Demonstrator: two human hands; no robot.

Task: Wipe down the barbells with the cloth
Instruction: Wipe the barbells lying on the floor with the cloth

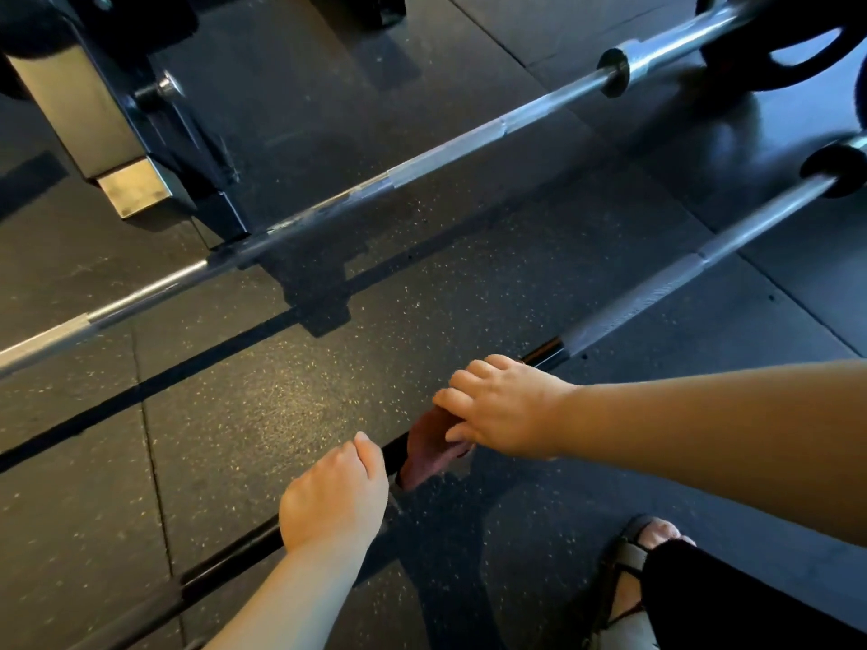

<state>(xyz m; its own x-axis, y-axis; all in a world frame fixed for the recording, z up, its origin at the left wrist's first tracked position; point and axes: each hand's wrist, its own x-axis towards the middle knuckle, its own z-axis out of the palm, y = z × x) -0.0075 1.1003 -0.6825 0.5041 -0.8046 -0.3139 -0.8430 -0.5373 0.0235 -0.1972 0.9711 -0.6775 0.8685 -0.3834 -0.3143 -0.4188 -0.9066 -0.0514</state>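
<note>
Two barbells lie on the dark rubber floor. The near barbell point(657, 293) runs from the lower left to the right edge, black in its middle stretch and knurled silver further right. My left hand point(335, 499) grips its black part with the fingers curled round the bar. My right hand point(497, 405) holds a reddish-brown cloth point(429, 445) wrapped on the bar just right of my left hand. The far barbell point(422, 166) lies parallel behind it, untouched.
A black machine frame point(155, 133) with a metal foot stands at the upper left, against the far barbell. A black weight plate point(797, 53) sits at the top right. My sandalled foot point(642, 570) and dark trouser leg are at the lower right.
</note>
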